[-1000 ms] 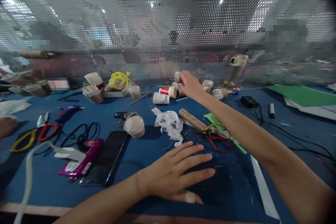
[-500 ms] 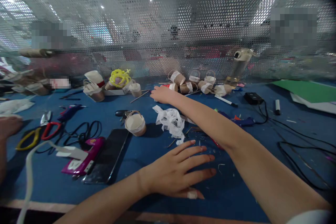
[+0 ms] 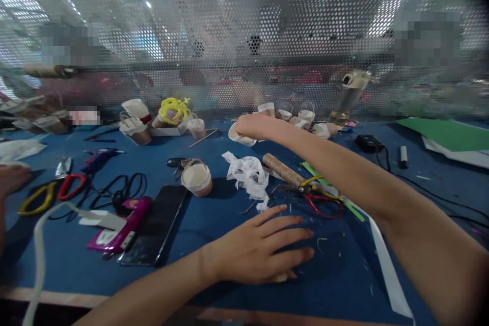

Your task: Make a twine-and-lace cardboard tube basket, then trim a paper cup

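My left hand (image 3: 265,247) lies palm down near the front of the blue table, fingers spread, holding nothing. At the back middle, my right hand (image 3: 250,126) reaches out with its fingers closed on a white paper cup (image 3: 244,140). The cup is tilted with its mouth toward me, and my fingertips are inside or behind its rim, partly hidden. Between the hands lies a crumpled white lace ribbon (image 3: 250,175). A twine roll (image 3: 282,169) and red-and-yellow-handled scissors (image 3: 323,204) are below my right forearm. To the left stands a small twine-wrapped cup basket (image 3: 197,178) with a handle.
Left of my hands lie a black phone (image 3: 155,226), a magenta device (image 3: 120,226), scissors (image 3: 71,181) and a blue glue gun (image 3: 100,159). Small baskets (image 3: 135,130) and a bottle (image 3: 347,99) line the perforated screen (image 3: 229,35). Another person's hand (image 3: 13,178) rests at far left.
My right hand has shifted slightly right and now holds the paper cup tilted toward me. The right forearm has lifted, uncovering the twine roll and scissors. My left hand has hardly moved.
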### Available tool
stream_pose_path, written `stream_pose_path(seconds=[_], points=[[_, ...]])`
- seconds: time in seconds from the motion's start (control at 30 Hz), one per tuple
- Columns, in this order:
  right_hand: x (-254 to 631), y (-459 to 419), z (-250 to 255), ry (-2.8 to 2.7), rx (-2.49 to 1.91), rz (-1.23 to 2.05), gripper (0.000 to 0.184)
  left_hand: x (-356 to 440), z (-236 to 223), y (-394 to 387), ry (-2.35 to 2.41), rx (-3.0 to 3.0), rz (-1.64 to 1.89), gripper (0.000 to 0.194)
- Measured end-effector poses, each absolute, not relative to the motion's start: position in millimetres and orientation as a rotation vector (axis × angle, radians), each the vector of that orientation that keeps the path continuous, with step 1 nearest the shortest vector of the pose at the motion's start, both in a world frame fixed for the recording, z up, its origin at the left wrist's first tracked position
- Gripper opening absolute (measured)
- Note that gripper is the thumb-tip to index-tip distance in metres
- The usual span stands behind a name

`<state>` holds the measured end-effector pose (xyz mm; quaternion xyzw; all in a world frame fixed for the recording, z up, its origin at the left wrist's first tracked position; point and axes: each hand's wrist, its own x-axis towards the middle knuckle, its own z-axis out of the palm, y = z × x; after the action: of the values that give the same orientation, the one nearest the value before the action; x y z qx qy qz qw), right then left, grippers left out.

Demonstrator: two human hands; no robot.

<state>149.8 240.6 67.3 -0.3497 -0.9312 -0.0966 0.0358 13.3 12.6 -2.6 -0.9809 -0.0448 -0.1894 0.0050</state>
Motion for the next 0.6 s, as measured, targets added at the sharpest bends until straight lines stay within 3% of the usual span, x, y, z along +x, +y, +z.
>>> stream_pose_path(seconds=[0.2,0.6], points=[[185.5,229.2,67.4,-2.789,-1.145,-0.244,0.019,15.6,-5.3,12.5,-0.125,-3.036,-0.659,0.034],[183.6,234.0,49.9,-2.499,-1.181,-0.008,0.025,14.6,-8.0,12.5,-0.132,-2.999,-0.675,0.032]])
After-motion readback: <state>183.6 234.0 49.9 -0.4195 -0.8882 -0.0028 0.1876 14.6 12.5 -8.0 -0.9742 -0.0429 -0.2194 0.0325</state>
